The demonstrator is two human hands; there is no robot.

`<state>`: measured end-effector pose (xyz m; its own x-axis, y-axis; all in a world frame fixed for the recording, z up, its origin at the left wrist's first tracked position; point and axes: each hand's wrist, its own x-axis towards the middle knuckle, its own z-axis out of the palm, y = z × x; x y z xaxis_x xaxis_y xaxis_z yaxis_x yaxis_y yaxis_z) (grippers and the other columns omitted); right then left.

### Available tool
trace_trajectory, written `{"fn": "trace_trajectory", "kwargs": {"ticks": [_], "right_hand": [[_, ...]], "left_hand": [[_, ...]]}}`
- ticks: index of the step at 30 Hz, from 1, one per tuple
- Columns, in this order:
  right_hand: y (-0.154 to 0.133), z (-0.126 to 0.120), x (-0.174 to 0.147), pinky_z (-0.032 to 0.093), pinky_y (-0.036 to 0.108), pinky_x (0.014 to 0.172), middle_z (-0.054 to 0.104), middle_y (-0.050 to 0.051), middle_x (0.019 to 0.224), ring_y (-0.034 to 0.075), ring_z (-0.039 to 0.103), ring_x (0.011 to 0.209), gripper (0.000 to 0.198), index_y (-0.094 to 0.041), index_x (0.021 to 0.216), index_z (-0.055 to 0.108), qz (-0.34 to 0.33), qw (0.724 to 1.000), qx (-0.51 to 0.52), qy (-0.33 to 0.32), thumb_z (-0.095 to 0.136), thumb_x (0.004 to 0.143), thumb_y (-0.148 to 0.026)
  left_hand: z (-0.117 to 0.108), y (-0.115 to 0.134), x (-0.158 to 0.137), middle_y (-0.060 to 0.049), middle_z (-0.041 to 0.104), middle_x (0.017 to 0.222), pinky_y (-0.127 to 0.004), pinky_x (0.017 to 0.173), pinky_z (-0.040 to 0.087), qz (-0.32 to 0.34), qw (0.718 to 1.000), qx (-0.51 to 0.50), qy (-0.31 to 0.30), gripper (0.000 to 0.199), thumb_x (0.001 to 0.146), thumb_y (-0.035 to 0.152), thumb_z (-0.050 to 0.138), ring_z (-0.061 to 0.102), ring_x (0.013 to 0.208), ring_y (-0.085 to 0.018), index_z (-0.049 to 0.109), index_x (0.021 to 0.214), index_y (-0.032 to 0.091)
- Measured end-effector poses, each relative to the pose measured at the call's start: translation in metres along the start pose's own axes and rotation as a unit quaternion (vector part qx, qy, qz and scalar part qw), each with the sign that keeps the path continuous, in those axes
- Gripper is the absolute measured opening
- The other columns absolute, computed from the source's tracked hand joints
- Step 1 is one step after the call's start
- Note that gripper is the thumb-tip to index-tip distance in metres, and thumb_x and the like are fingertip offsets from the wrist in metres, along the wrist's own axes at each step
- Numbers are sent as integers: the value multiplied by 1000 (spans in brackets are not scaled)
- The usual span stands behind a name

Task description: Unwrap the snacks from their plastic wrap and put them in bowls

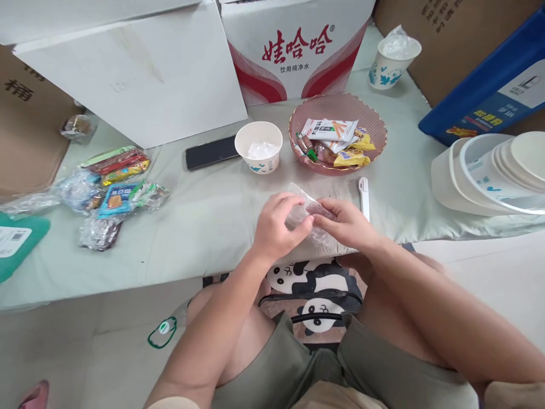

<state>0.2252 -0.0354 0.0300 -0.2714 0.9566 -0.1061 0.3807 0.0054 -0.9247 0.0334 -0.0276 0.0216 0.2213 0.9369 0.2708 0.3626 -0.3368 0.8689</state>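
Over the near edge of the covered table, both hands hold a crumpled clear plastic bag (320, 236). My left hand (275, 224) is closed on its left side, thumb and fingers pinching the film. My right hand (351, 222) grips the other side, fingertips close to my left thumb. Just behind lies a slim white tool (364, 193), partly hidden by my right hand. Beyond the hands stands a pink ribbed bowl (378, 133) holding packaged snacks (332, 130). To its left is a paper cup (259, 136) with clear plastic inside.
A black phone (210, 153) lies behind the cup. Several wrapped snacks (117, 199) are heaped on the left. White tubs (445, 176) with stacked paper cups stand at right. Cartons (293, 62) line the back, near another paper cup (389, 68) and a blue box (485, 79).
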Motion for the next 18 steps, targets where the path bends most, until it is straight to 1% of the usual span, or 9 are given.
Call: {"fn": "trace_trajectory", "kwargs": {"ticks": [2, 3, 7, 8, 10, 12, 13, 16, 18], "right_hand": [[1, 1, 0, 52, 36, 82, 74, 4, 94, 22, 68, 89, 21, -23, 98, 69, -39, 996, 77, -28, 63, 86, -38], [1, 2, 0, 54, 38, 87, 75, 5, 102, 23, 69, 96, 25, -23, 106, 69, -48, 994, 96, -22, 63, 87, -38], [2, 4, -2, 55, 41, 90, 70, 9, 123, 27, 66, 110, 45, -26, 117, 65, -65, 990, 24, 121, 77, 76, -40], [2, 4, -3, 55, 41, 89, 71, 9, 122, 27, 66, 109, 46, -26, 115, 66, -67, 989, 0, 130, 79, 74, -41], [-2, 3, -5, 54, 40, 82, 74, 6, 102, 25, 67, 94, 29, -25, 99, 67, -56, 993, -42, 99, 75, 76, -41], [-8, -4, -7, 49, 36, 70, 67, 2, 75, 20, 61, 72, 14, -24, 82, 63, -38, 992, -81, 88, 68, 81, -38], [-12, -10, -6, 46, 35, 67, 63, 1, 69, 18, 57, 66, 12, -24, 78, 62, -38, 989, -98, 104, 66, 80, -35], [-29, -33, -2, 40, 33, 62, 57, -1, 67, 17, 50, 63, 7, -25, 80, 62, -56, 980, -96, 168, 66, 76, -29], [-42, -43, 4, 38, 32, 61, 55, -1, 68, 16, 49, 63, 7, -25, 80, 61, -52, 979, -75, 182, 66, 75, -27]], "left_hand": [[3, 0, -1, -7, 72, 106, -34, 87, 53, -53, 991, -93, -82, 33, 80, 38, 73, 67, 96, -22, 67, 108, 21], [4, -2, -1, -6, 72, 103, -31, 81, 52, -86, 982, -133, -104, 38, 79, 39, 74, 66, 91, -20, 66, 111, 20], [-1, -8, 5, 2, 63, 79, -24, 60, 41, -175, 958, -187, -131, 31, 75, 34, 73, 53, 64, -10, 67, 102, 18], [-3, -8, 6, 4, 59, 74, -24, 57, 38, -183, 954, -185, -146, 27, 75, 32, 73, 49, 60, -9, 68, 97, 18], [-5, -9, 7, 5, 56, 70, -23, 56, 37, -183, 950, -192, -163, 23, 73, 29, 73, 47, 58, -8, 68, 92, 17], [-7, -10, 8, 3, 62, 77, -23, 60, 42, -181, 947, -224, -142, 26, 71, 27, 75, 54, 63, -8, 68, 94, 18], [-7, -12, 9, 1, 65, 84, -23, 64, 46, -181, 944, -247, -124, 29, 70, 26, 77, 58, 67, -9, 67, 96, 18], [-10, -16, 11, -5, 70, 103, -25, 73, 52, -182, 934, -295, -86, 35, 71, 30, 81, 67, 82, -13, 66, 100, 18], [-13, -17, 12, -8, 71, 111, -26, 78, 54, -174, 924, -332, -81, 39, 72, 37, 84, 69, 93, -16, 67, 102, 19]]}}
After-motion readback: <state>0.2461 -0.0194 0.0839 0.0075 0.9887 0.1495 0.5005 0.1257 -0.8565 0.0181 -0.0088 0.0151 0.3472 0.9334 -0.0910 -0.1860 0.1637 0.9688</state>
